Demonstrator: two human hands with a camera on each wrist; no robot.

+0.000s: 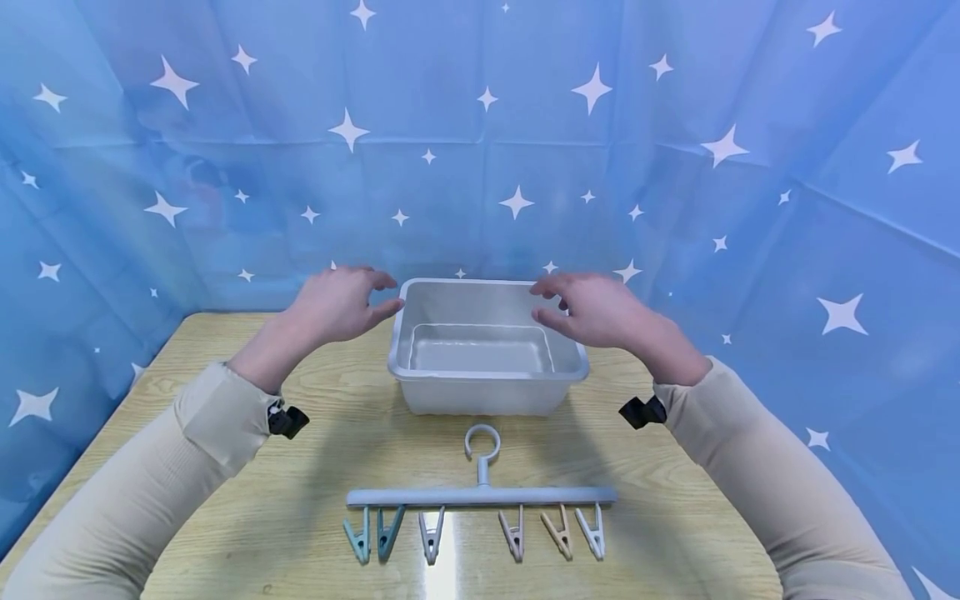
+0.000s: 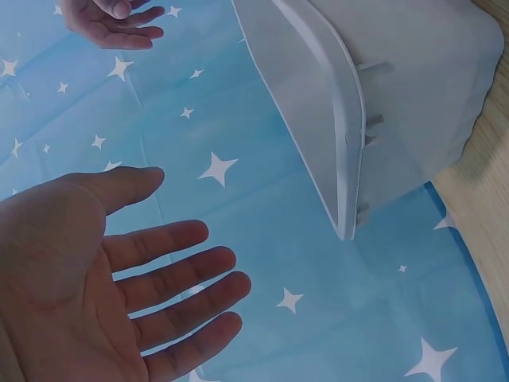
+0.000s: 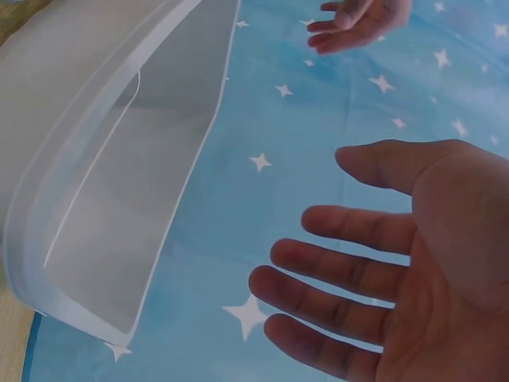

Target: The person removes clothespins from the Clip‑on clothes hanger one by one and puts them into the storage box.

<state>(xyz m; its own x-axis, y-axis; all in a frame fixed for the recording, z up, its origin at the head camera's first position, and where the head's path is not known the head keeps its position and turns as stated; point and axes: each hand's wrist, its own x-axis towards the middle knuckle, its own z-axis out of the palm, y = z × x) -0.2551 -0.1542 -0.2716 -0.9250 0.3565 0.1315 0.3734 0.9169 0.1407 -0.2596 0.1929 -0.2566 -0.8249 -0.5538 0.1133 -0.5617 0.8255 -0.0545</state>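
Note:
A grey plastic basin (image 1: 483, 393) stands upright on the wooden table, its inside bare in the head view. My left hand (image 1: 341, 304) hovers by its left rim, and the left wrist view shows that palm (image 2: 48, 247) with fingers spread and nothing in them. Over the right rim is my right hand (image 1: 596, 310), also holding nothing; its fingers (image 3: 342, 270) are spread in the right wrist view. Nearer to me lies a pale blue hanger (image 1: 480, 497) with a hook (image 1: 482, 442) pointing toward the basin. Several clothespins (image 1: 430, 537) in teal, grey, beige and white hang along its bar.
The table (image 1: 225, 533) has a light wood grain. A blue curtain (image 1: 465, 167) with white stars rises behind it and along both sides. A small black device (image 1: 287, 419) sits at my left wrist, another (image 1: 642, 412) at my right.

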